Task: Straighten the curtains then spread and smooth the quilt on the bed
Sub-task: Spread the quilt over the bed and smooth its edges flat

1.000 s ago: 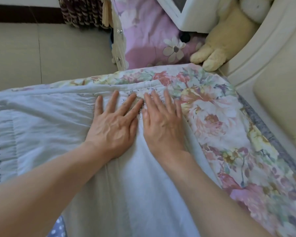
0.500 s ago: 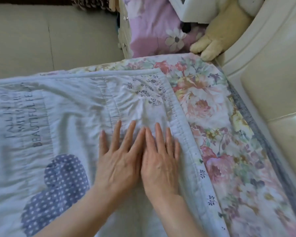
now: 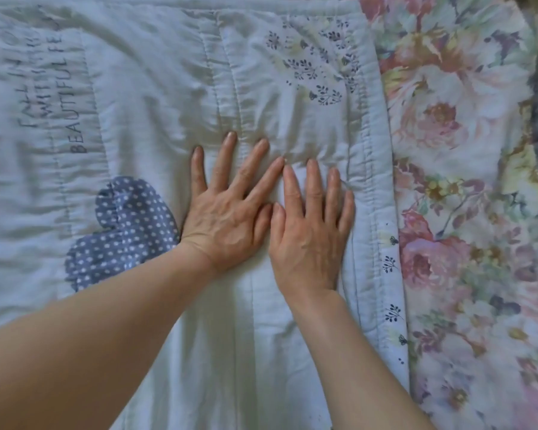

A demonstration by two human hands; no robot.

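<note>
Quilt [image 3: 156,97] lies flat on the bed, its edge beside the floral sheet [image 3: 466,187]. My left hand [image 3: 227,218] and right hand [image 3: 311,240] press it, fingers straight. Uneven pushing could bunch fresh wrinkles toward that edge.

The pale blue quilt [image 3: 156,88] has grey lettering printed sideways on its left part. Only "BEAUTIFUL" reads clearly; the other lines look like "FALL IN" and "WITH", too blurry to trust.
</note>
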